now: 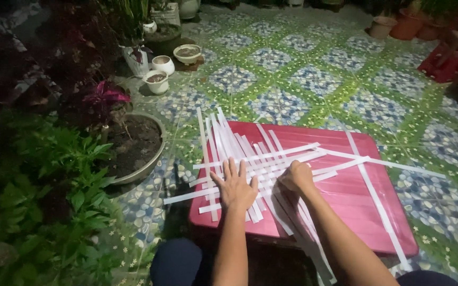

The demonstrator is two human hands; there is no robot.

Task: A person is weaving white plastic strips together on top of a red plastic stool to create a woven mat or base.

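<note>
Several potted plants fill the left side: leafy green bushes [54,175], a wide pot of dark soil [133,143] with a magenta-leaved plant [104,95], and behind it small white pots [157,79] on the patterned tile floor [314,74].

Moving right, a low red plastic counter [356,206] carries many long white strips [250,153], laid fanwise and crossing one another; some run off its near edge and hang down, and a few overshoot the left edge onto the floor.

On the left part of this mat the left hand [235,186] lies flat, palm down, fingers spread wide, pressing the upright strips against the counter; it holds nothing, only pins them. Just right of it the right hand [295,177] is curled narrow, fingertips closed on a horizontal strip where it crosses the others, though exactly which one cannot be told from here.

As a judgement, the work goes well if the flat palm keeps even pressure so the pinned strips do not fan apart, while the pinching grip slides its strip snug against its neighbour, alternating over and under, without creasing it.

Farther right, two long strips [377,196] cross alone over bare red surface. Beyond the counter, terracotta pots [404,24] and a red object [443,66] sit at the far right of the floor.
</note>
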